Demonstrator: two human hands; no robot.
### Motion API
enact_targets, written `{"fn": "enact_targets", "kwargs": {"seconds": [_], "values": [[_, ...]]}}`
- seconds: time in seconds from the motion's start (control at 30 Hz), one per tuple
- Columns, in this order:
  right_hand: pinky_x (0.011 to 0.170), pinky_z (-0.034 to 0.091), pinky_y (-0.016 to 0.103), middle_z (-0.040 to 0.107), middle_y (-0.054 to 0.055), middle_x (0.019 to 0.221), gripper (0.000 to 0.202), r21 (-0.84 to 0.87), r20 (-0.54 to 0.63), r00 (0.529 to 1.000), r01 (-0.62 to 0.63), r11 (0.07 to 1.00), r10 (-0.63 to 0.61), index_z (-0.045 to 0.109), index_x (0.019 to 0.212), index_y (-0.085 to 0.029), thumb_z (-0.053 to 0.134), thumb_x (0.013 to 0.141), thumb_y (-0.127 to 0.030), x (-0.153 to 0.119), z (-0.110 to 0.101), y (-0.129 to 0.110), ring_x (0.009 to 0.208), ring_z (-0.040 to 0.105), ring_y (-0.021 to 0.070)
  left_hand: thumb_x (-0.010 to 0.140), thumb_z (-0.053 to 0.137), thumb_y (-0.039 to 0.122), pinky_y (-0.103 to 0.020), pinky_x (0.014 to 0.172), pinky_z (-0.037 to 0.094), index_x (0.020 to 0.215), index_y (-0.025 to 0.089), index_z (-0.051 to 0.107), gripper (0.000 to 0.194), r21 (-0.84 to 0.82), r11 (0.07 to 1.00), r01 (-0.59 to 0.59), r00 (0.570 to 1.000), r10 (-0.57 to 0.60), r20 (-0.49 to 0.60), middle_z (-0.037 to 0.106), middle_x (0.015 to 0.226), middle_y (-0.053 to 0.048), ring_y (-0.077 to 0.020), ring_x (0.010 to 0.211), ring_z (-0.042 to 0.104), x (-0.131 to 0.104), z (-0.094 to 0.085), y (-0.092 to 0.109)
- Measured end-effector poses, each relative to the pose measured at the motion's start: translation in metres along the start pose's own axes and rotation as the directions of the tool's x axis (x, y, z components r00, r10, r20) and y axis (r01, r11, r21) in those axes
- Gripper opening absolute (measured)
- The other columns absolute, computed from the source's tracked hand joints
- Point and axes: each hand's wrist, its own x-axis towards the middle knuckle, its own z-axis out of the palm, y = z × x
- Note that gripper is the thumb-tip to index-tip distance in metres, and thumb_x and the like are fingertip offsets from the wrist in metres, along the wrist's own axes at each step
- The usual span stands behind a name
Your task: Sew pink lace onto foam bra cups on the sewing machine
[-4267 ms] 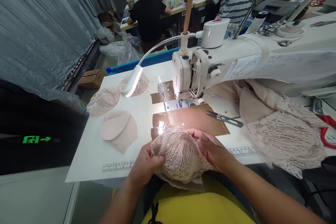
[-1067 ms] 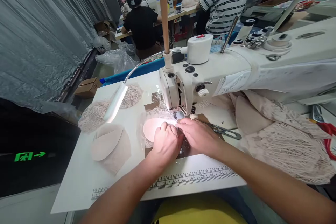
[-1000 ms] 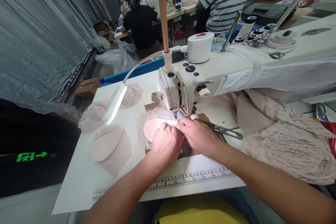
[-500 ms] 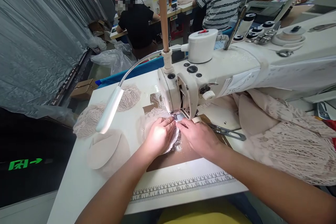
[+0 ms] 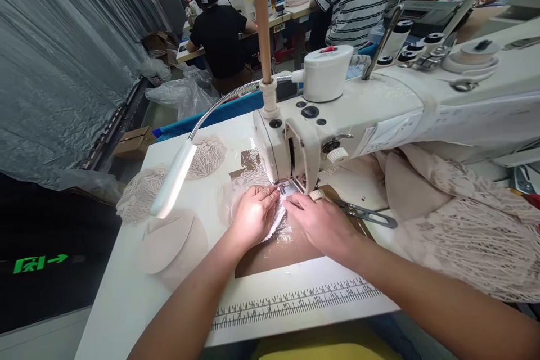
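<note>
Under the sewing machine head point(image 5: 291, 146) lies a lace cup point(image 5: 247, 183), apparently beneath the left hand point(image 5: 253, 216); snips point(image 5: 365, 214) lie right, foam pads point(image 5: 169, 242) left.

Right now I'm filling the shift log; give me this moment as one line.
left hand: flat on lace piece | right hand: beside it, at presser foot | snips: on table

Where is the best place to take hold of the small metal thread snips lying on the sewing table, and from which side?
Probably the dark looped handle end of the metal thread snips, coming from the right and above. They lie flat on the white sewing table, with the blade tips toward the right hand and the white sewing machine, so the handle end, pointing right, is the free and blunt part.
</note>
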Motion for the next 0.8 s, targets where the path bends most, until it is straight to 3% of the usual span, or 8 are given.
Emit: {"fn": "enact_targets", "kwargs": {"seconds": [0.37,0.63,0.7,0.8], "values": [[0.065,0.033,0.030,0.062,0.005,0.092,0.038,0.084,-0.042,0.999,0.005,0.996,-0.001,0.065,0.107,-0.019,0.044,0.080,-0.002,-0.007,0.006,0.001,0.072,0.047,0.0162,0.093,0.043,0.026,-0.051,0.099,0.038,0.127,0.019,0.053,0.036,0.200,0.961,0.193,0.981,-0.189,-0.037,0.047,0.135,-0.011,-0.0329,0.122,0.040,-0.009,0.002,0.003],[0.072,0.039,0.030,0.063,0.005,0.090,0.033,0.169,-0.100,0.995,0.017,0.985,0.000,0.067,0.102,-0.018,0.042,0.085,-0.004,-0.010,0.010,0.004,0.078,0.053,0.0173,0.085,0.045,0.016,-0.063,0.103,0.029,0.124,0.019,0.056,0.041,0.139,0.927,0.349,0.937,-0.349,-0.024,0.045,0.139,-0.010,-0.0385,0.130,0.033,-0.016,-0.010,-0.005],[0.074,0.041,0.029,0.064,0.005,0.091,0.035,0.250,-0.115,0.993,0.024,0.968,0.005,0.067,0.102,-0.017,0.041,0.085,-0.003,-0.010,0.010,0.006,0.080,0.056,0.0168,0.078,0.048,0.012,-0.063,0.105,0.027,0.119,0.021,0.060,0.044,0.037,0.956,0.293,0.954,-0.294,0.063,0.046,0.139,-0.007,-0.0362,0.132,0.032,-0.024,-0.018,0.001],[0.074,0.045,0.027,0.066,0.007,0.091,0.035,0.364,-0.141,0.990,0.030,0.931,0.023,0.069,0.096,-0.016,0.038,0.085,-0.005,-0.010,0.005,0.009,0.082,0.059,0.0165,0.070,0.052,0.008,-0.060,0.110,0.022,0.110,0.026,0.065,0.045,-0.205,0.975,0.083,0.964,-0.027,0.263,0.051,0.134,-0.003,-0.0317,0.132,0.035,-0.038,-0.032,0.018]]}}
